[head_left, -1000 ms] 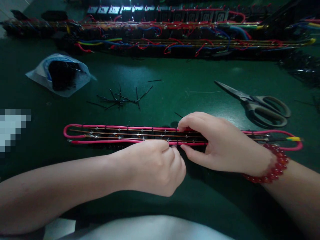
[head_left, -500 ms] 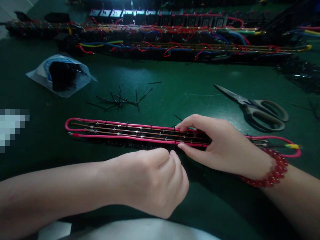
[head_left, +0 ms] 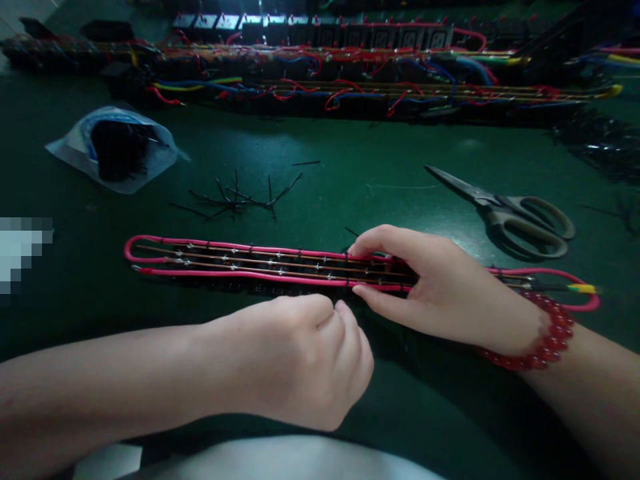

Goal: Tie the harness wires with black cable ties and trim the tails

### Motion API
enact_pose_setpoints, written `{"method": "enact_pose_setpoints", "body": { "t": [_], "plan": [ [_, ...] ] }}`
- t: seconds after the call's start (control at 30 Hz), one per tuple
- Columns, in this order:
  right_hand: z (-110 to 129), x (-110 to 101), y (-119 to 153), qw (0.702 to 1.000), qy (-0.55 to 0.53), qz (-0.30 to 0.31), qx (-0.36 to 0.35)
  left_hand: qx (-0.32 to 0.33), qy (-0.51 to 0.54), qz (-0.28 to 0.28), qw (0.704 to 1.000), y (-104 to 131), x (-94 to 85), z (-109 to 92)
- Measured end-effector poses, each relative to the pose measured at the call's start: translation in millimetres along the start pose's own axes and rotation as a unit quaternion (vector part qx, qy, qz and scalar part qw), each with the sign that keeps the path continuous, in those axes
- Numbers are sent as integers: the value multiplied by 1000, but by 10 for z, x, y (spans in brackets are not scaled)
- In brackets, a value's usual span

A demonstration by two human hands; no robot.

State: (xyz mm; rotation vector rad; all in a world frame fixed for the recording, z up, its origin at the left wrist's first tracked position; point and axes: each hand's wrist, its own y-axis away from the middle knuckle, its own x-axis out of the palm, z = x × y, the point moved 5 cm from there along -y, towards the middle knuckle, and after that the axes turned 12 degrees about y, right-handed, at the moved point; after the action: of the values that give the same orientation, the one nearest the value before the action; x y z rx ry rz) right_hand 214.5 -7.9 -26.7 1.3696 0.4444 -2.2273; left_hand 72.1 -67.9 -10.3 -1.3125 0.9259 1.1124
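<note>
A long black socket strip [head_left: 280,263] lies across the bench, with thin copper bars, solder joints and a looped pinkish-red wire [head_left: 240,273] along its edges. Small black ties bind that wire at intervals. My right hand [head_left: 430,287], wearing a red bead bracelet, straddles the strip right of its middle, thumb on the near edge and fingers on the far edge. Just beside the thumb, a black cable tie [head_left: 348,270] crosses the strip. My left hand [head_left: 310,360] is closed in a pinch at the near edge by this tie; its tail is mostly hidden in the fingers.
Scissors [head_left: 500,207] lie beyond my right hand. Loose black ties [head_left: 240,200] are scattered behind the strip, near an open plastic bag [head_left: 135,180] of more. Wired strips [head_left: 350,87] line the back of the green bench [head_left: 340,160]. A dark pile [head_left: 600,143] sits at right.
The whole view has shifted slightly, putting everything a little further left and up. Both hands keep the same hold on the strip and the tie.
</note>
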Motion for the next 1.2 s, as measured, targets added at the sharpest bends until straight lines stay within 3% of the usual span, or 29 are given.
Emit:
{"method": "enact_pose_setpoints", "body": {
  "t": [0.4,0.63,0.83,1.2],
  "plan": [
    [0,0,-16,1000,0,1,1,-25,27,-14,999,-24,5,90],
    [-4,4,-13,1000,-4,5,5,1,35,-11,999,-6,-50,44],
    [0,13,-9,1000,19,0,-16,4,42,-43,998,29,-127,28],
    [9,27,-24,999,-17,0,-52,-5,39,-100,994,78,-22,183]
  ]
}}
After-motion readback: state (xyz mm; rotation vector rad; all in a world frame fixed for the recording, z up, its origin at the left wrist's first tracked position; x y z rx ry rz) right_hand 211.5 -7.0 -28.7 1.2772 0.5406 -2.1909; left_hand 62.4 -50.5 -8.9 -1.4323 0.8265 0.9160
